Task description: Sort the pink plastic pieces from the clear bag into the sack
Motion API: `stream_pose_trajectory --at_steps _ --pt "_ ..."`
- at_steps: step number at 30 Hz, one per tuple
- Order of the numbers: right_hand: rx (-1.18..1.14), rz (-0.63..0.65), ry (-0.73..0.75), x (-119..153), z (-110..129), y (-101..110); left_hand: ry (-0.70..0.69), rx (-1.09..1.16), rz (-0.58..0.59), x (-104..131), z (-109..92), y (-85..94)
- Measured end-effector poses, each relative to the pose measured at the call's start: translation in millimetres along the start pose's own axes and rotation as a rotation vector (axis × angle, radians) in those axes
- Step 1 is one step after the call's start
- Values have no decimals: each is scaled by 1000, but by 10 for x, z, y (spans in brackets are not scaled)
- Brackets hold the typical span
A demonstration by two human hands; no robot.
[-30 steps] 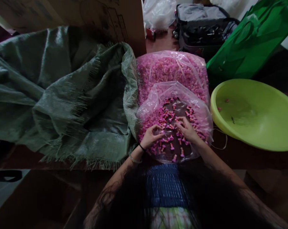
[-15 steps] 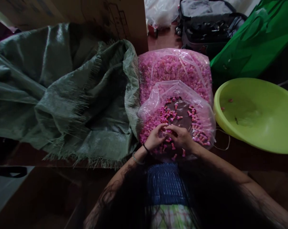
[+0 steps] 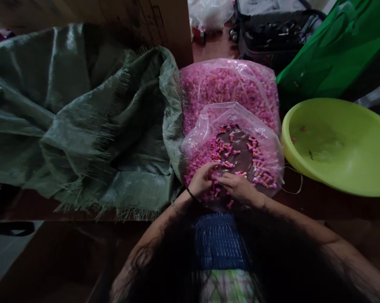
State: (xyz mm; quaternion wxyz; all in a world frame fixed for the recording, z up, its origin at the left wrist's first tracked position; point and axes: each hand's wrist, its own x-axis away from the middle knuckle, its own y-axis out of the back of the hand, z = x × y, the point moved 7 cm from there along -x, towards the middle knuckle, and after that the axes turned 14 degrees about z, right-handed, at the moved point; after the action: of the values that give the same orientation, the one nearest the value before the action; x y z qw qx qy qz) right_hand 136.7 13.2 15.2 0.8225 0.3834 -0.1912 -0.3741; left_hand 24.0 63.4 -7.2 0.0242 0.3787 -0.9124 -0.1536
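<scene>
1. Right hand (image 3: 240, 188) has come down and inward since a second ago, bringing its fingertips close to the left hand (image 3: 200, 182).
2. Left fingers are curled narrow, right fingers stretched close together; I cannot tell whether either grips anything.
3. Pink pieces (image 3: 236, 152) lie loose at the frame's centre, around the mouth of a clear bag (image 3: 232, 108).
4. Probably light, stiff and slightly slippery; each suits a fingertip pinch on its stem or wider head.
</scene>
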Motion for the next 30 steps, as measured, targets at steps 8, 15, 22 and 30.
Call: stream_pose_trajectory --at_steps 8,15,22,30 --pt "-378 -127 -30 -4 -118 104 86 267 -138 -14 21 -10" --pt "-611 -251 -239 104 -560 485 234 1002 -240 -12 157 145" --pt "-619 -116 -187 -48 -173 110 163 1431 -317 -93 146 -21" --pt "-478 -140 -215 -327 -173 90 64 1273 -421 -148 -21 -137"
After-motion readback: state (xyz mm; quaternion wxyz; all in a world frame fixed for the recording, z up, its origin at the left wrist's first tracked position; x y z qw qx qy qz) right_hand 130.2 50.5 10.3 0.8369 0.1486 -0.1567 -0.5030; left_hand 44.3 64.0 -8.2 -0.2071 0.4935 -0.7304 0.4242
